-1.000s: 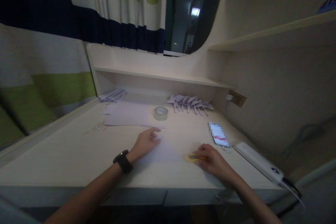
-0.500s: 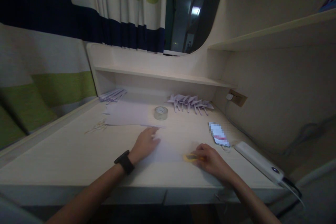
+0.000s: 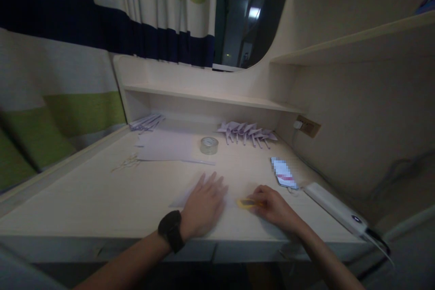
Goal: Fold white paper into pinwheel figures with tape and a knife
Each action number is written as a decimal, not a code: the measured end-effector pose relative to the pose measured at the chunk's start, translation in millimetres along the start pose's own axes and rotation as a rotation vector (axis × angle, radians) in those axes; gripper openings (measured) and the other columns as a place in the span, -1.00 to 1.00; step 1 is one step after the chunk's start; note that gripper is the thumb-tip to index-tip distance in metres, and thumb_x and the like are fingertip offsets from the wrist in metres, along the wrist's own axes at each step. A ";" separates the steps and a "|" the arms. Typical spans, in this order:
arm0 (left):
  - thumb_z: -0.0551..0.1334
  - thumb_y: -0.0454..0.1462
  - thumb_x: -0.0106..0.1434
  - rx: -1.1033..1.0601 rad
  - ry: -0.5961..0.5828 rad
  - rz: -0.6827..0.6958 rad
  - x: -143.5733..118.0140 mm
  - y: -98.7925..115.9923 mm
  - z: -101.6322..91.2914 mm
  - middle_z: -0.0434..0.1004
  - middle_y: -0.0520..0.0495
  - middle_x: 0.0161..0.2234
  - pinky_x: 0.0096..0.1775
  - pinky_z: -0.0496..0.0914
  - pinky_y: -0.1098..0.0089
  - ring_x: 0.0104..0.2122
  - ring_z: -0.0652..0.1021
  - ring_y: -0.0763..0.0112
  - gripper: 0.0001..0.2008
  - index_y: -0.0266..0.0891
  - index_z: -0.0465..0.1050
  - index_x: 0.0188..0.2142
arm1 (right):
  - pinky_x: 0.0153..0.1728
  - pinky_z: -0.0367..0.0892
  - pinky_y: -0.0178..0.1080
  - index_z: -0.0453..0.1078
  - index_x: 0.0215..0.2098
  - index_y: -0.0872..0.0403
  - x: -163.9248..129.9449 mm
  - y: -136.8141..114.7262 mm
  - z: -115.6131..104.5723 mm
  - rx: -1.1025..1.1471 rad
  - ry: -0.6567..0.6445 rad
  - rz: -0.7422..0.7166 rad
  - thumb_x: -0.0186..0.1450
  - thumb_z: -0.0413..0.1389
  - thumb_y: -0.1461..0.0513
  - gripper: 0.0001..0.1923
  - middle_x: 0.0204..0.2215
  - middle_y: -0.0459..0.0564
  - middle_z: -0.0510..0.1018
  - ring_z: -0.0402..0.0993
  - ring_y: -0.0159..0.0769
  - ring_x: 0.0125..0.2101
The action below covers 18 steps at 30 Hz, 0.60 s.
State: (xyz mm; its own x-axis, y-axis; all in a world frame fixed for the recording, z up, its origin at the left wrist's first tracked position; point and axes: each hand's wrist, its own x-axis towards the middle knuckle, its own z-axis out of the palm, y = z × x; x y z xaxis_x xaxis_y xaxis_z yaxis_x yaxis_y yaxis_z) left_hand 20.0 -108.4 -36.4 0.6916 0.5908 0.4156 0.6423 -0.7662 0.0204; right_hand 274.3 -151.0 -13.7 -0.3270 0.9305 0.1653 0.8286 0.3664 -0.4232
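- Yellow cutter-like tool [image 3: 244, 203]: pinched in right hand [image 3: 273, 206], right of centre, likely held close for control.
- White paper [image 3: 181, 199]: near side of surface [image 3: 102, 190], under left hand [image 3: 205, 203], spread open, probably steadying it.

The pale worktop [image 3: 84, 190] has white sheets [image 3: 166, 145] spread towards its back, with thin paper sticks [image 3: 147, 122] heaped in the left corner and tangled string [image 3: 127, 161] just beside the sheets. A clear tape roll [image 3: 209, 146] sits near a row of paper pinwheels [image 3: 246, 131]. Along the right lie a lit phone [image 3: 283, 172] and a long white block [image 3: 335, 206]; nearer the front, a half-hidden paper piece [image 3: 179, 200].
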 end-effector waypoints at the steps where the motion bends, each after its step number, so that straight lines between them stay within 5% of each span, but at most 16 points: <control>1: -0.10 -0.14 0.38 -0.008 -0.026 -0.018 0.0 -1.7 3.2 0.17 -0.10 0.23 0.20 -0.13 -0.08 0.26 0.05 0.11 -0.57 -0.12 0.21 0.17 | -0.26 0.24 -0.24 0.51 -0.16 0.00 0.3 0.1 -0.6 -0.004 -0.004 0.001 0.22 0.14 0.19 -0.77 -0.32 0.01 0.44 0.38 -0.24 -0.30; 7: -0.19 -0.06 0.39 -0.065 -0.138 -0.104 -1.8 -8.7 15.4 0.08 -0.11 0.26 0.16 -0.07 -0.16 0.25 0.05 0.02 -0.52 -0.04 0.10 0.23 | -0.22 0.26 -0.21 0.49 -0.12 0.03 1.7 0.1 1.7 0.005 -0.009 -0.015 0.21 0.16 0.18 -0.73 -0.29 0.03 0.45 0.38 -0.22 -0.27; 18: -0.16 -0.06 0.38 -0.106 -0.107 -0.126 -3.6 -8.6 17.6 0.06 -0.09 0.27 0.17 -0.12 -0.14 0.26 0.04 0.01 -0.52 -0.04 0.11 0.23 | -0.21 0.26 -0.18 0.48 -0.12 0.01 -2.2 -15.3 14.0 -0.029 0.085 -0.062 0.24 0.10 0.25 -0.76 -0.30 0.04 0.43 0.35 -0.22 -0.25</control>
State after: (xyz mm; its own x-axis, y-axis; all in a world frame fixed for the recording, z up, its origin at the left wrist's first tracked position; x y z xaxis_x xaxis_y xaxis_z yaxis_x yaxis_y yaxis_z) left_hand 17.8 -99.5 -54.0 0.6425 0.7032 0.3045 0.6917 -0.7032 0.1645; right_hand 256.0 -158.8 -20.0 -0.3395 0.9023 0.2657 0.8211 0.4221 -0.3843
